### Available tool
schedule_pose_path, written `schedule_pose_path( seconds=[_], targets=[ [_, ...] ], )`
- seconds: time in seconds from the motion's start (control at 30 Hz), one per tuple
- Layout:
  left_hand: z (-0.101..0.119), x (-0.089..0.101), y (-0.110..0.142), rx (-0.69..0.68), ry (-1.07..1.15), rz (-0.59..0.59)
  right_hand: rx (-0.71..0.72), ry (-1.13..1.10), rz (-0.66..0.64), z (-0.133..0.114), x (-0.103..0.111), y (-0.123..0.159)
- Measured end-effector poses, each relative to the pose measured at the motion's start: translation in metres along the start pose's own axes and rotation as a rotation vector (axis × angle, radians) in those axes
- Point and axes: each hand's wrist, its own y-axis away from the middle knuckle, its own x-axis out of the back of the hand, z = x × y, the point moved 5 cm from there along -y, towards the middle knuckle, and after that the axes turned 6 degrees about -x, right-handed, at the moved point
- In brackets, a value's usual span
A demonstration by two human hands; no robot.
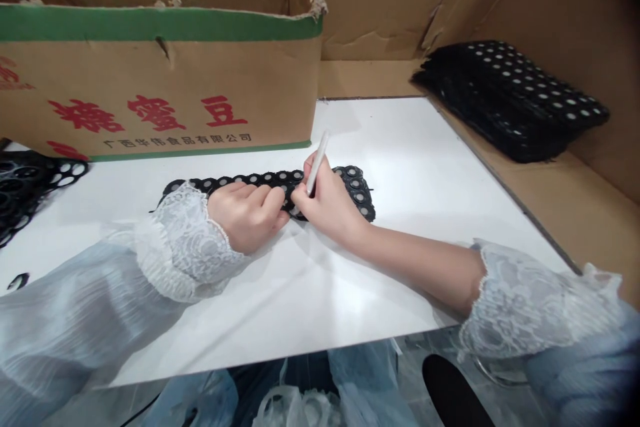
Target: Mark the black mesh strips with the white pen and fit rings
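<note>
A black sheet [359, 192] set with rows of pale grey discs lies flat on the white table under both hands. My left hand [250, 212] is closed, knuckles up, over the sheet's middle. Its fingertips are tucked under, so whatever they pinch is hidden. Just beside it, my right hand [333, 203] grips a slim white pen-shaped tool [320, 159]. The tool leans with its upper end away from me, and its lower end disappears between my fingers. Both hands touch the sheet.
Behind the hands stands an open cardboard box [200, 73] with a green rim and red characters. More black perforated sheets [25, 180] lie at left, near a small black ring piece [19, 281]. A stack of disc-dotted black sheets [520, 97] sits on cardboard at right.
</note>
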Motion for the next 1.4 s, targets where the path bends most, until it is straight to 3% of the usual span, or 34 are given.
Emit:
schedule_pose_path(
  seconds=[0.13,0.3,0.4,0.57,0.77,1.03,1.4],
  targets=[
    [-0.002,-0.002,0.004,0.012,0.034,-0.042,-0.043,-0.07,0.0,0.003,0.005,0.0],
    [-0.01,-0.006,0.011,0.135,0.254,-0.225,-0.143,-0.17,0.108,0.009,0.015,-0.01],
    [-0.006,-0.005,0.008,0.158,0.21,-0.264,-0.125,-0.187,0.114,0.009,0.015,-0.017],
    [0.006,-0.004,0.0,0.071,0.001,-0.239,-0.085,-0.221,0.066,0.007,0.007,-0.017],
    [0.0,-0.013,0.003,-0.027,0.01,-0.281,-0.103,-0.196,0.06,0.01,0.008,-0.018],
    [0.004,-0.002,0.002,0.029,0.083,-0.183,-0.156,-0.182,0.082,0.008,0.01,-0.016],
    [0.003,-0.003,0.005,0.016,0.111,-0.194,-0.15,-0.21,0.149,0.017,0.007,-0.013]
  ],
)
